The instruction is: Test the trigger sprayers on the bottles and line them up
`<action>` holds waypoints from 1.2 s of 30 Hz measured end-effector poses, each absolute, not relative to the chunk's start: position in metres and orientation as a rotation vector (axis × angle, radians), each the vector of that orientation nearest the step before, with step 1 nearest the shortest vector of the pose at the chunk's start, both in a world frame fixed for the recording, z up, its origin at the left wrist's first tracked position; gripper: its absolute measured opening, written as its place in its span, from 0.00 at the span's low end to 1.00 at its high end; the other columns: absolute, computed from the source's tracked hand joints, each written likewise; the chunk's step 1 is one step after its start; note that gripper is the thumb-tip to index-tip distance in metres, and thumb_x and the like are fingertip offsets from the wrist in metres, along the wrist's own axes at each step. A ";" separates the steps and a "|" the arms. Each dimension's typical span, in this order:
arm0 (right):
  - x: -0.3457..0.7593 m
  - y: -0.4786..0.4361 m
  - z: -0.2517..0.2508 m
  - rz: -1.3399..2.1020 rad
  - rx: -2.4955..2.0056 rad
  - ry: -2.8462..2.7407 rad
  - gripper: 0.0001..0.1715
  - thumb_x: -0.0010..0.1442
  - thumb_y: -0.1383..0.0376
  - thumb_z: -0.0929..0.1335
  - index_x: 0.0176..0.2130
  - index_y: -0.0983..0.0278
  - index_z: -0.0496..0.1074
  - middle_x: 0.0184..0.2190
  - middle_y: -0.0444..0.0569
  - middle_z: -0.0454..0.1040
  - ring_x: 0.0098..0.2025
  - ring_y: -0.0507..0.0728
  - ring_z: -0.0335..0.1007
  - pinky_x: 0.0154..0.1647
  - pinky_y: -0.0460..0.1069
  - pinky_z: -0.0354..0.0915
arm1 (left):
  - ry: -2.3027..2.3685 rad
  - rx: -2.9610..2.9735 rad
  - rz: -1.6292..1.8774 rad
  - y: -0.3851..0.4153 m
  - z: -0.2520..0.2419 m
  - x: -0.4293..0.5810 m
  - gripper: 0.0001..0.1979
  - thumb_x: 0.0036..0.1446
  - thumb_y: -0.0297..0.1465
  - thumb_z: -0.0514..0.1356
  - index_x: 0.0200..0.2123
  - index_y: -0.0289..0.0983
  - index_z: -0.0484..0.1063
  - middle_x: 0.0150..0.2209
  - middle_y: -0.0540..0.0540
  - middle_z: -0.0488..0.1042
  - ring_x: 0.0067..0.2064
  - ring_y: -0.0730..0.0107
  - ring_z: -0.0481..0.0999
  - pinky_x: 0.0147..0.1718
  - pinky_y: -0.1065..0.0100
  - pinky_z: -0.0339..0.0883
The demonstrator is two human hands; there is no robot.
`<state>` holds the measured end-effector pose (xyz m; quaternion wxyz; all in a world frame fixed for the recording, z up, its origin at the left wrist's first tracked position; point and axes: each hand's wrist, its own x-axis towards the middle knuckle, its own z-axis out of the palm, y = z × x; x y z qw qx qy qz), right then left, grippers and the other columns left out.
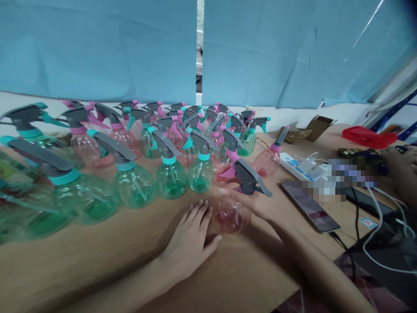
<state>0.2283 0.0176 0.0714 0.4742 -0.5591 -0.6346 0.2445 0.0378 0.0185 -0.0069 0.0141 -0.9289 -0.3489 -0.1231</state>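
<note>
My right hand (257,202) grips the neck of a pink spray bottle (230,215) just under its grey trigger head (249,176), and the bottle stands on the brown table (107,256). My left hand (192,239) rests flat on the table with its fingers stretched out, its fingertips beside the bottle's round body. Just beyond stand several green spray bottles (171,174) and pink spray bottles (270,158) in rows.
A phone (309,206) lies right of my right arm, with a white power strip (301,165), cables (374,226) and a dark device beyond. A cardboard box (317,126) and red tray (368,137) sit far right. Another person's hand (402,167) shows at the right edge. Blue sheeting hangs behind.
</note>
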 end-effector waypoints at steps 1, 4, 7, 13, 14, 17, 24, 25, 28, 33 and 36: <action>0.228 0.017 0.073 0.590 -1.394 -1.538 0.19 0.45 0.48 0.72 0.33 0.57 0.74 0.31 0.47 0.79 0.34 0.61 0.76 0.39 0.57 0.72 | -1.087 -2.894 -0.387 0.018 -0.007 0.038 0.30 0.61 0.43 0.54 0.57 0.24 0.62 0.60 0.30 0.61 0.61 0.47 0.60 0.56 0.49 0.56; 0.228 0.016 0.076 0.591 -1.445 -1.531 0.19 0.45 0.46 0.71 0.29 0.58 0.73 0.29 0.48 0.78 0.32 0.61 0.76 0.38 0.58 0.72 | -1.093 -2.896 -0.386 0.018 -0.006 0.038 0.31 0.61 0.43 0.54 0.57 0.24 0.62 0.60 0.30 0.61 0.61 0.47 0.60 0.56 0.48 0.56; 0.228 0.015 0.077 0.579 -1.452 -1.538 0.18 0.46 0.46 0.70 0.27 0.57 0.72 0.27 0.48 0.77 0.32 0.61 0.75 0.39 0.58 0.72 | -1.097 -2.896 -0.393 0.019 -0.006 0.038 0.30 0.61 0.43 0.53 0.57 0.24 0.62 0.59 0.30 0.62 0.61 0.47 0.60 0.57 0.49 0.56; 0.229 0.017 0.074 0.627 -1.407 -1.565 0.20 0.46 0.46 0.70 0.31 0.58 0.73 0.32 0.49 0.78 0.36 0.62 0.75 0.42 0.59 0.70 | -1.098 -2.904 -0.447 0.019 -0.007 0.037 0.29 0.62 0.44 0.51 0.57 0.27 0.62 0.59 0.32 0.62 0.61 0.49 0.60 0.56 0.50 0.56; 0.229 0.018 0.074 0.640 -1.399 -1.565 0.20 0.47 0.47 0.70 0.32 0.58 0.73 0.31 0.48 0.77 0.37 0.61 0.75 0.42 0.59 0.70 | -1.101 -2.904 -0.448 0.019 -0.007 0.037 0.29 0.62 0.44 0.51 0.57 0.27 0.62 0.59 0.32 0.62 0.61 0.49 0.60 0.56 0.50 0.56; 0.228 0.017 0.076 0.632 -1.431 -1.539 0.20 0.45 0.48 0.71 0.33 0.59 0.74 0.30 0.48 0.77 0.34 0.61 0.75 0.40 0.58 0.71 | -1.105 -2.902 -0.433 0.019 -0.007 0.037 0.30 0.62 0.44 0.52 0.57 0.27 0.62 0.60 0.32 0.62 0.60 0.49 0.60 0.56 0.50 0.56; 0.228 0.015 0.080 0.611 -1.436 -1.554 0.20 0.47 0.49 0.71 0.37 0.57 0.74 0.32 0.48 0.78 0.34 0.61 0.75 0.38 0.57 0.70 | -1.104 -2.901 -0.425 0.018 -0.007 0.038 0.30 0.61 0.44 0.53 0.57 0.25 0.62 0.59 0.31 0.62 0.60 0.47 0.60 0.56 0.49 0.57; 0.228 0.015 0.080 0.606 -1.442 -1.548 0.20 0.47 0.50 0.72 0.37 0.57 0.74 0.32 0.48 0.78 0.33 0.61 0.75 0.38 0.57 0.70 | -1.104 -2.903 -0.436 0.018 -0.007 0.037 0.30 0.61 0.44 0.52 0.57 0.26 0.62 0.59 0.31 0.62 0.60 0.48 0.60 0.56 0.49 0.56; 0.228 0.016 0.078 0.606 -1.428 -1.560 0.19 0.47 0.50 0.71 0.36 0.57 0.74 0.32 0.47 0.78 0.32 0.60 0.75 0.35 0.55 0.71 | -1.099 -2.907 -0.450 0.019 -0.008 0.037 0.29 0.61 0.44 0.52 0.57 0.27 0.62 0.59 0.32 0.62 0.61 0.49 0.60 0.57 0.50 0.55; 0.230 0.017 0.074 0.610 -1.409 -1.563 0.16 0.48 0.50 0.70 0.31 0.58 0.73 0.27 0.46 0.76 0.30 0.58 0.73 0.32 0.53 0.70 | -1.098 -2.904 -0.435 0.019 -0.008 0.038 0.30 0.61 0.44 0.52 0.57 0.26 0.62 0.59 0.32 0.62 0.60 0.49 0.60 0.56 0.49 0.56; 0.232 0.017 0.074 0.610 -1.487 -1.531 0.17 0.46 0.49 0.71 0.25 0.59 0.71 0.22 0.45 0.73 0.28 0.58 0.71 0.31 0.54 0.69 | -1.097 -2.905 -0.398 0.019 -0.007 0.038 0.30 0.61 0.43 0.53 0.57 0.25 0.62 0.60 0.31 0.62 0.61 0.49 0.60 0.57 0.49 0.56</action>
